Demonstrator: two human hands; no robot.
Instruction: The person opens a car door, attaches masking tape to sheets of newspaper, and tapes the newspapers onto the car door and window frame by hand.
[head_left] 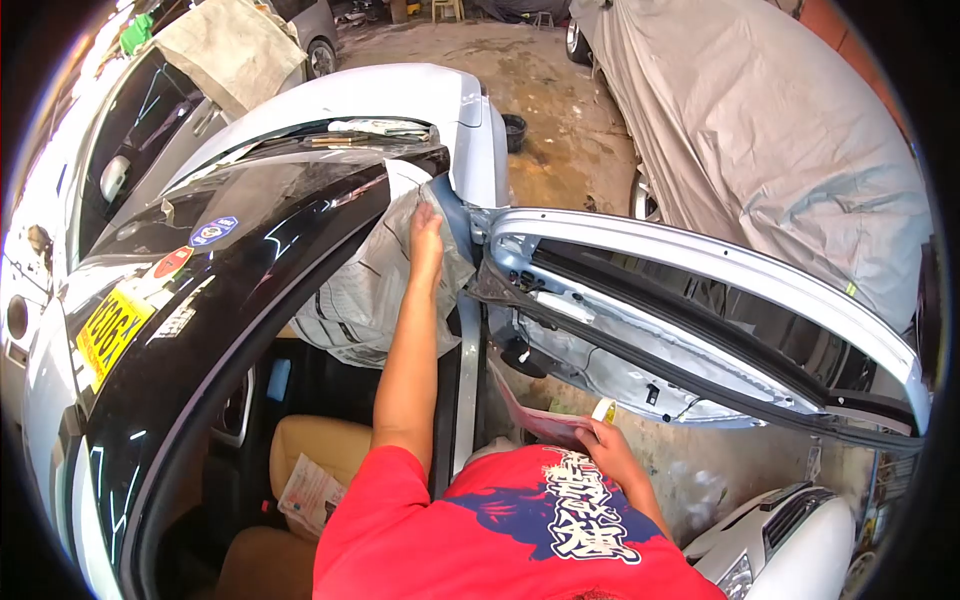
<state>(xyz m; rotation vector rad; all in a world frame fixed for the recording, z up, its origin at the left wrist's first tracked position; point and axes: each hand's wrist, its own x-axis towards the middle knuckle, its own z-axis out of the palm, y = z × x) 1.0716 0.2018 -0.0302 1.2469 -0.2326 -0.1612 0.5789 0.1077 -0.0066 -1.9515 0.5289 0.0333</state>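
The crinkly grey sheet [350,300] hangs at the front corner of the car's [340,95] door opening. The left hand [426,235] touches its top edge; I cannot tell if it pinches. The right hand [606,450] grips a paper [535,418] beside a tape roll [604,410], near the open door [720,258].

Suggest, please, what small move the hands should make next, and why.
I would probably bring what looks like a roll of tape up to the grey covering beside the open door. The left hand is at the covering's upper edge, perhaps steadying it, while the roll is away from it at the right hand.
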